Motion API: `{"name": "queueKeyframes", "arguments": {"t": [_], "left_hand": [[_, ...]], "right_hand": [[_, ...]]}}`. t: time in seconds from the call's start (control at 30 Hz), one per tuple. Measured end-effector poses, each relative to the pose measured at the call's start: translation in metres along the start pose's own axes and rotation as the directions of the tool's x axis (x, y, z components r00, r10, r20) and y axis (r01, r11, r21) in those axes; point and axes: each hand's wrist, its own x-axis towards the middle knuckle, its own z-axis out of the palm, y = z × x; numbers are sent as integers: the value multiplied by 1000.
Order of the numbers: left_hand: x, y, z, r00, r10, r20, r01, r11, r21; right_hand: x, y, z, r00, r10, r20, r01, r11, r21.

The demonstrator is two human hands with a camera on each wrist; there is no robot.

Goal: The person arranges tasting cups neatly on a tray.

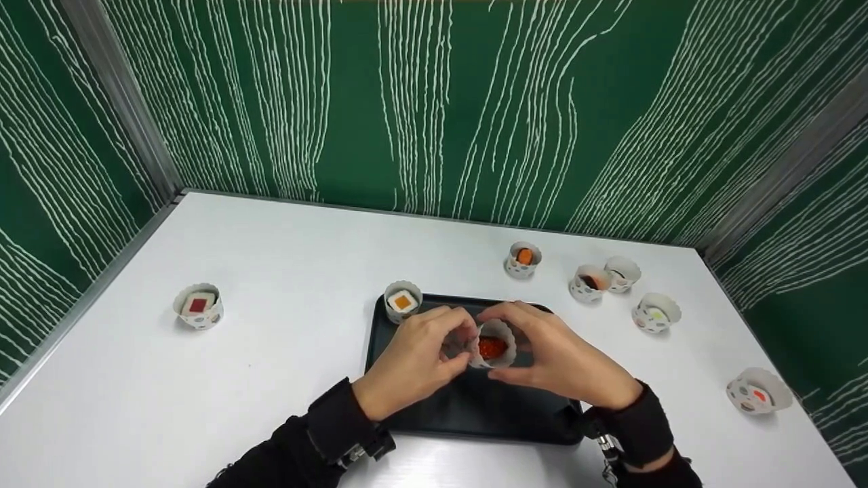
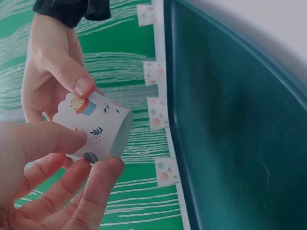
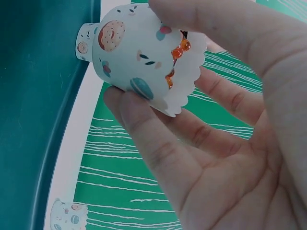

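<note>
Above the black tray (image 1: 475,407), a patterned paper baking cup (image 1: 500,358) holds something topped with orange-red roe (image 1: 492,347). My left hand (image 1: 424,352) grips the cup from the left, its thumb (image 2: 72,139) on the wall and fingertips under it in the left wrist view. From the other side my right hand (image 1: 559,356) holds the same cup between thumb and fingers. The right wrist view shows the cup (image 3: 129,62) tipped sideways, with roe beads (image 3: 178,51) near its scalloped rim. Another paper cup (image 1: 403,315) with an orange-topped white piece stands at the tray's back left corner.
On the white table (image 1: 298,271), a cup with a red-topped piece (image 1: 199,306) stands far left. At the back right are a cup with an orange piece (image 1: 522,261) and several more cups (image 1: 654,315); one (image 1: 756,393) sits near the right edge. Green white-streaked walls (image 1: 352,102) enclose the table.
</note>
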Motion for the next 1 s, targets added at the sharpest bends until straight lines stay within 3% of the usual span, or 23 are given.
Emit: {"name": "queueKeyframes", "arguments": {"t": [0.63,1.0], "left_hand": [[-1,2,-1,1000,5,7,-5,999,-47],[1,5,-11,1000,-11,24,11,1000,16]], "right_hand": [[0,3,1,999,-35,-7,35,999,6],[-1,4,-2,1000,-2,8,2,1000,5]]}}
